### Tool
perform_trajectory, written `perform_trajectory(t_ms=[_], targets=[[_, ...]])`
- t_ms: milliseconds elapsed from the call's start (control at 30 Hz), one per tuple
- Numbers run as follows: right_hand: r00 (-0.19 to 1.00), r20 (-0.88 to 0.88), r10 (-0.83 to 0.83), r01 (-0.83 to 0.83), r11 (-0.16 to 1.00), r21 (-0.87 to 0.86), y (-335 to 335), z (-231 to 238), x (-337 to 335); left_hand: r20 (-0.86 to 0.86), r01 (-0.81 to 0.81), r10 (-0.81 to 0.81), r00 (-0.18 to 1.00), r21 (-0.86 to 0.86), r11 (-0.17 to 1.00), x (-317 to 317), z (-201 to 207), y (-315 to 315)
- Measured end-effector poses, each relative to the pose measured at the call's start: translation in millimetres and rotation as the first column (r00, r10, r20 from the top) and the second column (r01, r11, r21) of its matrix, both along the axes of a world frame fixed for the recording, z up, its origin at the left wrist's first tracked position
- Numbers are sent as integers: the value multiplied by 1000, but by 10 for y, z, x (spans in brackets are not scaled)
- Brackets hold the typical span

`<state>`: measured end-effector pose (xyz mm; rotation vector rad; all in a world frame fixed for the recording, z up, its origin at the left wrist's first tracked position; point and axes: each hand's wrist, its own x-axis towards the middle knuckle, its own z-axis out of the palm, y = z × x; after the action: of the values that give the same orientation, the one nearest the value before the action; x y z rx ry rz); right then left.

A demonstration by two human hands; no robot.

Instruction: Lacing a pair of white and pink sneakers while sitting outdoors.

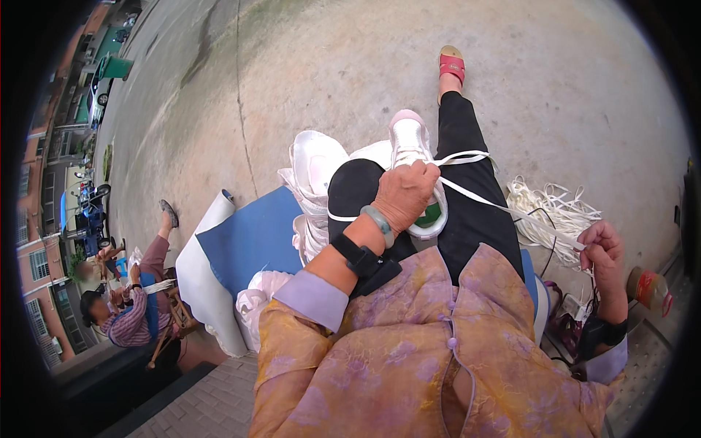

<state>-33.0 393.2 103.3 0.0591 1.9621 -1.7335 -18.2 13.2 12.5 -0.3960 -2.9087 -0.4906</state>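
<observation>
Beyond white shoe (410, 140), wide concrete (343, 73), right fingers (600, 232) seemingly pinching lace (504, 207)

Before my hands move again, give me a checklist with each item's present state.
1. Left hand steadying the white shoe: ok, fingers curled over its upper.
2. Right hand gripping the white lace: ok, pinched between thumb and fingers.
3. Shoe toe pointing away from the body: ok.
4. Loose lace gathered in: not ok, a strand loops out over the black trouser leg.
5. Lace clear of the lace pile: cannot tell, they overlap in this view.
6. Eyelets under the left hand: cannot tell, hidden.
</observation>
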Motion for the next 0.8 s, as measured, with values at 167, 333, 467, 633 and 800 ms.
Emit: perform_trajectory(t_ms=[167,333,467,633,800], targets=[[885,-458,-82,128,989,70,103,150,86,27,14,-16,1000,74,997,-48,113,131],[407,-848,339,112,903,414,-114,332,107,170,0,-60,984,332,943,-173,155,163],[401,-850,341,144,893,426,-172,317,139,472,-61,-166,866,429,901,-336,328,18],[581,-741,336,24,903,428,-260,17,79,629,-142,-292,721,546,826,-437,720,-235],[850,-379,367,-230,904,361,-555,-427,27,634,-342,-499,591,757,557,-277,1263,-465]])
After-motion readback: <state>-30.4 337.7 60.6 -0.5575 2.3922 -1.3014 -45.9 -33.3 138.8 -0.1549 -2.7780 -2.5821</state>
